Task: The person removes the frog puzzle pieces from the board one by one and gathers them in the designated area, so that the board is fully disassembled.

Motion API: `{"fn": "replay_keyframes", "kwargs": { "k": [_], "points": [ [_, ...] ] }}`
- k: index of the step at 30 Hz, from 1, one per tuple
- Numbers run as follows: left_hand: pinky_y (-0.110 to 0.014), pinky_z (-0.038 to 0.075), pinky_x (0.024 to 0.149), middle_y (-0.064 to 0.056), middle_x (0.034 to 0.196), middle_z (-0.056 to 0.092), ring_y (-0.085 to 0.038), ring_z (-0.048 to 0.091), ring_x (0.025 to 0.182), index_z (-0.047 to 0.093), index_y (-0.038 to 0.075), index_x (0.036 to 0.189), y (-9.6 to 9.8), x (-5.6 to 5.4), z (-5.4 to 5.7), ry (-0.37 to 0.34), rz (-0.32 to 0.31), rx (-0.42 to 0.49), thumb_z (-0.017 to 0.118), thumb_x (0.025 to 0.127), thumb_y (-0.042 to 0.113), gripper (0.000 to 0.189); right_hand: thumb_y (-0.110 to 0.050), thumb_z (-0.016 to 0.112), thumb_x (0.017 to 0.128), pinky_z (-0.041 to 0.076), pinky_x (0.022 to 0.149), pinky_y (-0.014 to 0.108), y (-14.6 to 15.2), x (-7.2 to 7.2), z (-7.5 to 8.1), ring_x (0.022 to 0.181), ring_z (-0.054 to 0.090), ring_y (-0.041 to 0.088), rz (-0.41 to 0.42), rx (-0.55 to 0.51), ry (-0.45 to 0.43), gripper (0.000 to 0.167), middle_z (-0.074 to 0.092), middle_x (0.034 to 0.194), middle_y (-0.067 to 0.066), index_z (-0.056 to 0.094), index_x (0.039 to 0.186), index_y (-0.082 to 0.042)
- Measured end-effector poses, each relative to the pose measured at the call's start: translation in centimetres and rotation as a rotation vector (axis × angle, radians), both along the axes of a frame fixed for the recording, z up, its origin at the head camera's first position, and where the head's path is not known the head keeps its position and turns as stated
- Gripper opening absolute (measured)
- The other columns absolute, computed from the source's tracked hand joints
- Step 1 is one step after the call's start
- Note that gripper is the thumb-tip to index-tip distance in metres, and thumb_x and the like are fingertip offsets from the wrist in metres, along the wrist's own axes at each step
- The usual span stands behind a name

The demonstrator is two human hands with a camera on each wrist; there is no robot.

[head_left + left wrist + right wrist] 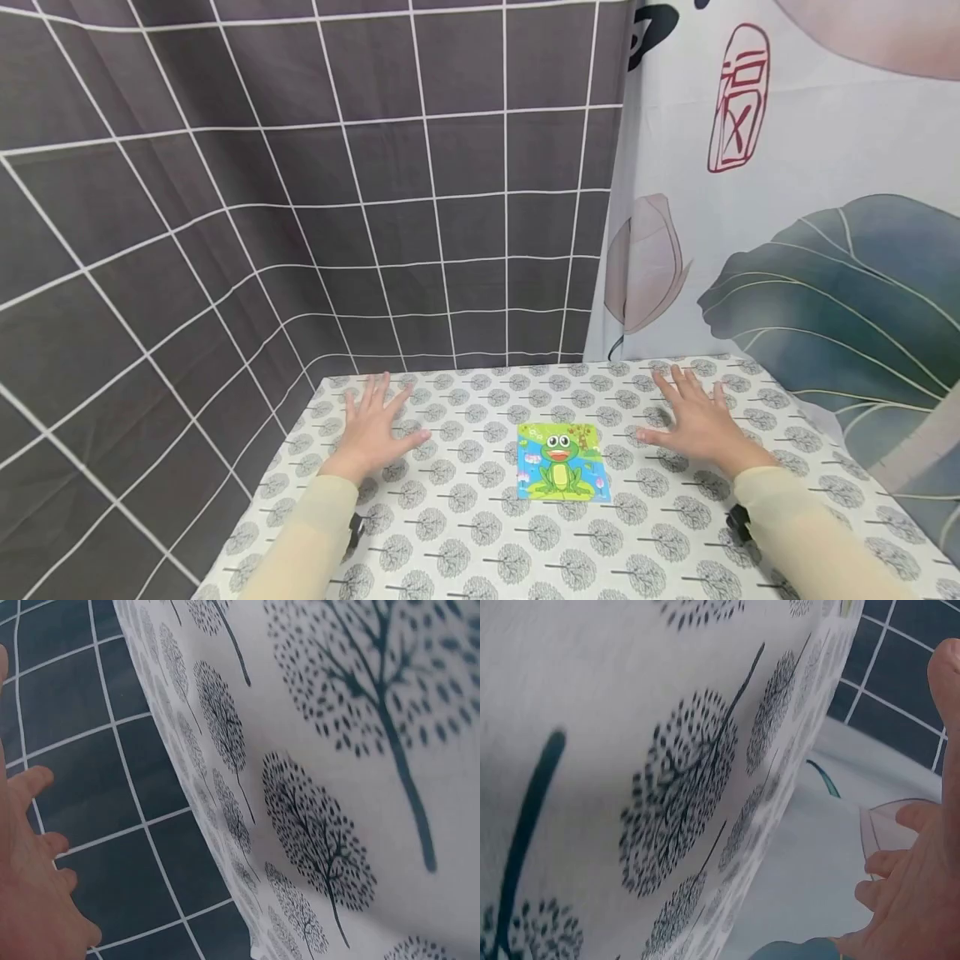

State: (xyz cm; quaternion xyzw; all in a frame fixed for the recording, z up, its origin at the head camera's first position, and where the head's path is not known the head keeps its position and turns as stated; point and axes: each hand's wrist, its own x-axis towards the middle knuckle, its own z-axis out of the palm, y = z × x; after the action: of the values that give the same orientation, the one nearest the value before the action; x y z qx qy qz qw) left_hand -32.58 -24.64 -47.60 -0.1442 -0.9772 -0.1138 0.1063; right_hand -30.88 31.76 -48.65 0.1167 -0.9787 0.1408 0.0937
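A square picture of a green frog (559, 463) on a bright blue and yellow-green ground lies flat on the table, between the two hands. To its left, my left hand (372, 431) has its fingers spread and holds nothing. My right hand (701, 423) is spread the same way on the other side, also without anything in it. Both hands are apart from the picture. In the left wrist view the left hand (41, 877) shows at the left edge; in the right wrist view the right hand (922, 877) shows at the right edge.
A white cloth with grey tree prints covers the table (450, 546). Behind and to the left hangs a dark curtain (465, 225) with a white grid. A pale curtain (675, 125) with leaf and flower prints hangs at the right. Dark straps (738, 522) sit at the wrists.
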Motion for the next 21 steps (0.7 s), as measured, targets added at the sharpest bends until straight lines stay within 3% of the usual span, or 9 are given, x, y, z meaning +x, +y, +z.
{"fn": "replay_keyframes", "kwargs": {
  "k": [8,15,21],
  "points": [
    [-0.067,-0.016,0.121,-0.016,0.175,0.006,-0.039,-0.004,0.160,0.034,0.028,0.165,0.5,0.2,-0.1,-0.008,-0.010,0.024,0.067,0.090,0.071,0.092,-0.069,0.073,0.087,-0.011,0.118,0.076,-1.2,0.0,-0.3,0.153,0.007,0.057,0.028,-0.060,-0.031,0.113,0.009,0.168,0.034,0.025,0.165,-0.003],
    [-0.068,-0.008,0.124,-0.012,0.176,0.004,-0.040,0.002,0.160,0.033,0.029,0.166,0.8,0.6,-0.2,-0.048,-0.004,0.060,0.057,0.091,0.078,0.092,-0.059,0.077,0.089,-0.002,0.119,0.077,-2.6,0.1,-0.6,0.150,0.017,0.059,0.032,-0.098,-0.015,0.105,0.019,0.165,0.037,0.032,0.161,0.002],
    [-0.068,0.001,0.125,-0.015,0.174,0.011,-0.043,0.008,0.159,0.037,0.025,0.164,1.5,0.8,-0.5,-0.064,-0.015,0.129,0.067,0.094,0.064,0.085,-0.059,0.077,0.089,0.010,0.120,0.077,-3.5,0.0,-1.3,0.148,0.026,0.057,0.039,-0.111,0.019,0.102,0.028,0.162,0.035,0.038,0.157,0.005]
  ]
}}
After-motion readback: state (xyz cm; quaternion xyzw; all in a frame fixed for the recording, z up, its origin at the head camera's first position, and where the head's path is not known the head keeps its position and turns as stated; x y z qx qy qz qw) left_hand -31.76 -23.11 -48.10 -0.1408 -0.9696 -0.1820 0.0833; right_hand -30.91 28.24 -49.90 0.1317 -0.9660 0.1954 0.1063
